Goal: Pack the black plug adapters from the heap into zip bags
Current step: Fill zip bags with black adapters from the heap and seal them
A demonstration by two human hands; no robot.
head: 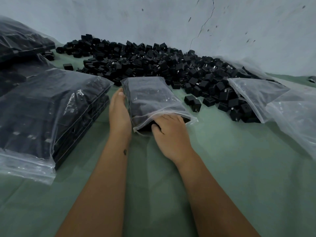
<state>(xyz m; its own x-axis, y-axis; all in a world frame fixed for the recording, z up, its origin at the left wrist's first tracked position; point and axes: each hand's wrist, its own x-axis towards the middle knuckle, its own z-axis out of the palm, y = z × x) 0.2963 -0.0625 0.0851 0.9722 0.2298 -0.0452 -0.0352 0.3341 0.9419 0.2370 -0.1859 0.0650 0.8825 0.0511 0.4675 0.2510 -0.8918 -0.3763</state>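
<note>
1. Head view: your left hand point(119, 113) lies flat along the left side of the small zip bag point(152, 100), fingers straight and pressed against it; that grip is open, not curled round anything.
2. Your right hand point(171, 134) is at the bag's open mouth, fingers reaching inside under the plastic; you cannot tell what that grip holds.
3. The bag lies on the green surface point(222, 168) at centre, mouth toward you, already dark with adapters.
4. The heap of black plug adapters point(153, 65) spreads from 11 to 2 o'clock of the bag, against the wall point(153, 19).
5. Loose adapters point(192, 101) sit just beside the bag at 3 o'clock.
6. Filled bags point(51, 108) are stacked at 9 o'clock.
7. An empty clear bag point(273, 101) lies at 3 o'clock, over the heap's edge.
</note>
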